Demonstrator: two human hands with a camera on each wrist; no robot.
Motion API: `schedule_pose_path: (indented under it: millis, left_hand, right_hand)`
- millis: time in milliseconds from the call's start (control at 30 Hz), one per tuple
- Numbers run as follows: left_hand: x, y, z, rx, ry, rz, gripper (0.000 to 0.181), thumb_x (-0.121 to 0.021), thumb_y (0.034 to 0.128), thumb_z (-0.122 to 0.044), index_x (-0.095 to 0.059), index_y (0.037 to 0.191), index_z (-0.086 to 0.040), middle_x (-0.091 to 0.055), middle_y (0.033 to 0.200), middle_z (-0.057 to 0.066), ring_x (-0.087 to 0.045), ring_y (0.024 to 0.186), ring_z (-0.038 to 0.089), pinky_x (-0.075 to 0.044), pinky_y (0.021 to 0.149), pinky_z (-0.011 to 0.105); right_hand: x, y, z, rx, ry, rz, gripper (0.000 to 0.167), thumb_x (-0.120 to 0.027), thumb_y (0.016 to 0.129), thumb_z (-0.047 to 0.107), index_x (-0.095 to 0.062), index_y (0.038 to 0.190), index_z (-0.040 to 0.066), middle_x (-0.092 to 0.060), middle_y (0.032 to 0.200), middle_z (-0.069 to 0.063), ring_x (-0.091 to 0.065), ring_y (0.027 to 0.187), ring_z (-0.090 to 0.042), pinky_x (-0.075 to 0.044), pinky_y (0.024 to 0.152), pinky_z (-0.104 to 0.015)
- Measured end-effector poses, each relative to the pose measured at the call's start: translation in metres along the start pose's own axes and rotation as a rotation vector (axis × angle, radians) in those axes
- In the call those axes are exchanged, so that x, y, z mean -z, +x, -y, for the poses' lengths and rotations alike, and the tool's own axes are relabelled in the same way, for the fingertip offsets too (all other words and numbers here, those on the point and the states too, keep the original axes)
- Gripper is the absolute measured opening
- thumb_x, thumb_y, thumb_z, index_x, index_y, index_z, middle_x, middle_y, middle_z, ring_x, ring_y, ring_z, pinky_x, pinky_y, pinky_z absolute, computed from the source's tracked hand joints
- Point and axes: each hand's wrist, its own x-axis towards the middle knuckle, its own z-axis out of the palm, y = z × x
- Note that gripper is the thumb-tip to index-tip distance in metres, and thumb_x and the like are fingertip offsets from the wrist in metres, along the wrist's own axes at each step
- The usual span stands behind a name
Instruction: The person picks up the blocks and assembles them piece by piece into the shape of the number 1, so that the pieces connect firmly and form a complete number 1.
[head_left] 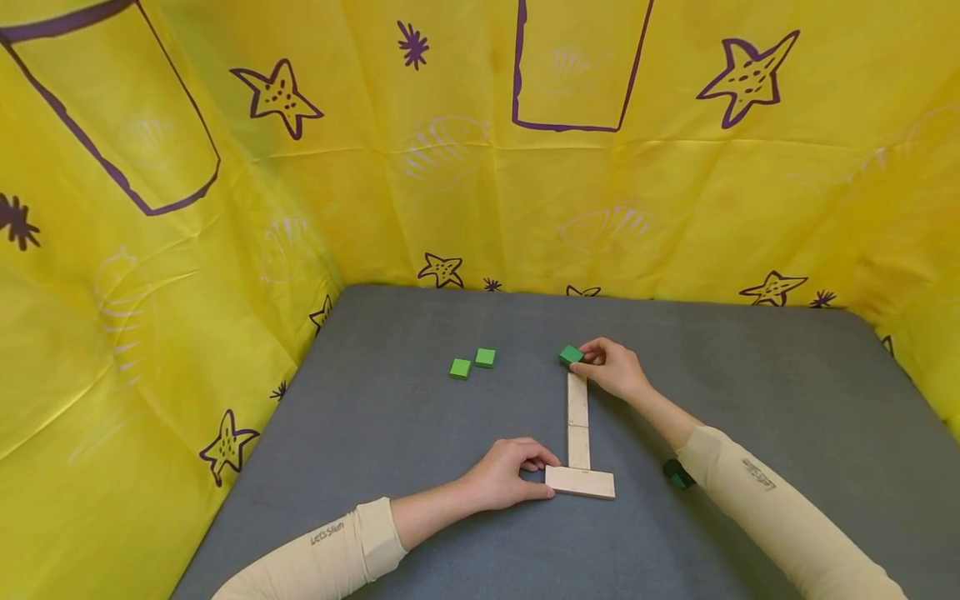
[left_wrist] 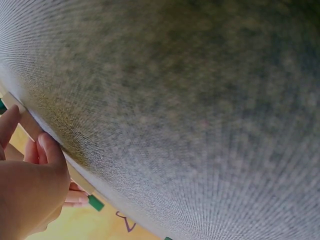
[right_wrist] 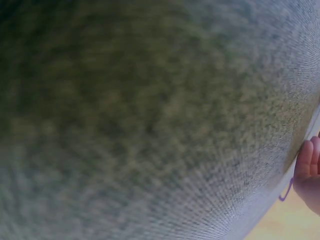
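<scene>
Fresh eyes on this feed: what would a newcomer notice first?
Probably the bright yellow cloth behind the grey table. Then the pale wooden planks forming an upside-down T, the left hand pinching the near plank, the right hand gripping a dark green block at the far end. Two lighter green blocks lie farther left.

Grey table (head_left: pixel 360 417) with two light-green blocks (head_left: pixel 486 358) and three pale wooden planks (head_left: pixel 581 482) on it
</scene>
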Motion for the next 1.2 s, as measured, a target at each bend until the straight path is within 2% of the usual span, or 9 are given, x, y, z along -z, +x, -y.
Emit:
schedule_pose_path:
  millis: [267,600,1200]
  left_hand:
    - [0.0005,-0.0003,0.0009,-0.025,0.020,-0.001,0.027,-0.081,0.0809,-0.015,-0.072,0.106,-0.012,-0.065,0.099,-0.006,-0.057,0.089,0.000,-0.049,0.081,0.014]
    - [0.0006,-0.0002,-0.0002,0.001,0.019,0.004,0.028,-0.081,0.0810,-0.015,-0.072,0.107,-0.013,-0.064,0.099,-0.009,-0.055,0.089,-0.002,-0.048,0.082,0.013]
    - [-0.0005,-0.0010,0.0005,-0.003,0.011,0.000,0.027,-0.081,0.0804,-0.013,-0.072,0.106,-0.012,-0.065,0.099,-0.007,-0.057,0.089,0.000,-0.048,0.082,0.014]
  right_hand:
    - [0.0016,-0.0010,-0.0027,0.006,0.004,0.008,0.037,-0.075,0.085,0.026,-0.065,0.111,0.001,-0.067,0.100,-0.012,-0.056,0.086,-0.024,-0.042,0.073,-0.032]
    - [0.0019,-0.0005,-0.0055,0.004,0.004,0.037,0.036,-0.074,0.086,0.026,-0.065,0.111,0.002,-0.066,0.100,-0.012,-0.055,0.086,-0.024,-0.042,0.072,-0.032]
    - [0.0033,-0.0023,-0.0048,-0.011,0.014,0.062,0.036,-0.074,0.086,0.027,-0.065,0.111,0.002,-0.066,0.101,-0.011,-0.057,0.089,-0.024,-0.044,0.075,-0.033]
